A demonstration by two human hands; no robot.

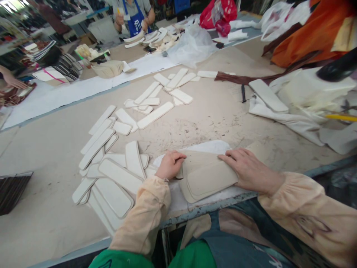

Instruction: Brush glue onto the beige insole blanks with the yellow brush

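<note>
Pinching the beige panels (210, 180), the left hand (170, 164) curls closed; the right hand (249, 169) loosely grips their right edge; they lie along the front of the table (41, 149); a co-worker (135, 18) works beyond.

Deep workroom behind a broad worktable

A broad, beige, dark-scuffed tabletop (41, 149) fills the foreground, its chipped blue-grey front edge (206, 210) slanting upward to the right. Across its far side runs a long white sheet (92, 85), bordered in blue-grey. Further back stand a translucent whitish plastic bin (104, 29), a brown cardboard box (87, 39) and pale, long work surfaces (76, 18). Bright white light (7, 11) glows at the blurred upper left.
</note>
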